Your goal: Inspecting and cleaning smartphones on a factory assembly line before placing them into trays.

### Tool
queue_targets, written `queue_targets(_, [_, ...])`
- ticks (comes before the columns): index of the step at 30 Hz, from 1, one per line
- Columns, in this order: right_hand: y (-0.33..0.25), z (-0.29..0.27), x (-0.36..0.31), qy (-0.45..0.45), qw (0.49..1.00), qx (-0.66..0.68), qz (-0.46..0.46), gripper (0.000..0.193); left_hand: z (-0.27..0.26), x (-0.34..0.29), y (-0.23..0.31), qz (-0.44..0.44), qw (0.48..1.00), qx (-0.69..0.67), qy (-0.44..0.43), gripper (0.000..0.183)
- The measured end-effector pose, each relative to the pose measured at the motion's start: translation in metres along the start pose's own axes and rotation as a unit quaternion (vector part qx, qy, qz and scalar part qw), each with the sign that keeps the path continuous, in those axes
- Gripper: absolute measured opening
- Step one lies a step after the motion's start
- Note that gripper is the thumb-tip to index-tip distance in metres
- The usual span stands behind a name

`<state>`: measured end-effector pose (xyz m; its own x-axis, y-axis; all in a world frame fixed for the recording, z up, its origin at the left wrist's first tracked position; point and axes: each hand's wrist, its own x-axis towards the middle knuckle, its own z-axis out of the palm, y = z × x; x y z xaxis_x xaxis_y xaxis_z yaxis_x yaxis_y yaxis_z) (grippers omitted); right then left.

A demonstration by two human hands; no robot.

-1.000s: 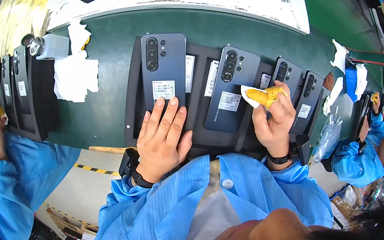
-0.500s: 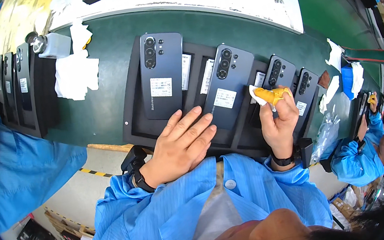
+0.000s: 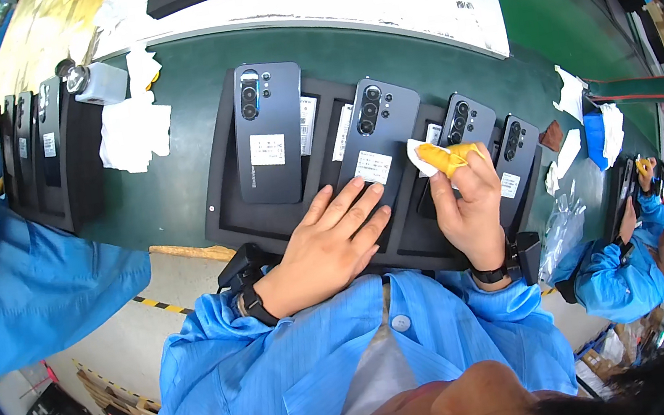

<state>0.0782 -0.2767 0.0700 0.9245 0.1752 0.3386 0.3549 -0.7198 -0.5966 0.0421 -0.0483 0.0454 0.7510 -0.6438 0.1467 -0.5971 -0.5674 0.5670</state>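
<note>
A black foam tray (image 3: 218, 194) holds several dark blue phones, backs up, each with a white label. My left hand (image 3: 336, 245) lies open and flat, fingers spread, on the lower end of the second phone (image 3: 395, 114), its fingertips at the label. Just right of that phone, my right hand (image 3: 472, 209) pinches a white wipe (image 3: 419, 160) together with wrinkled yellow material (image 3: 446, 159) around the fingertips. The first phone (image 3: 261, 185) rests to the left, untouched. Behind the right hand are the third phone (image 3: 466, 119) and fourth phone (image 3: 516, 139).
Left of the tray, white wipes (image 3: 131, 134) and a metal-topped bottle (image 3: 101, 83) stand on the green table (image 3: 184, 63). Another phone tray (image 3: 80, 166) sits beside a co-worker's sleeve (image 3: 43, 265). At right lie more wipes (image 3: 571, 93), a plastic bag (image 3: 564, 226) and another co-worker (image 3: 622, 277).
My left hand has slid right and up onto the second phone. My right hand has moved slightly left and down with the wipe, toward that phone.
</note>
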Motion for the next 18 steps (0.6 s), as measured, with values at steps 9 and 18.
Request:
queue_targets(9, [0.010, 0.000, 0.021, -0.029, 0.751, 0.587, 0.301, 0.025, 0.010, 0.003, 0.007, -0.063, 0.991, -0.052, 0.106, 0.053])
queue_targets(18, [0.009, 0.001, 0.011, -0.075, 0.495, 0.797, 0.338, 0.023, -0.005, 0.023, 0.031, 0.047, 0.971, -0.038, 0.231, 0.060])
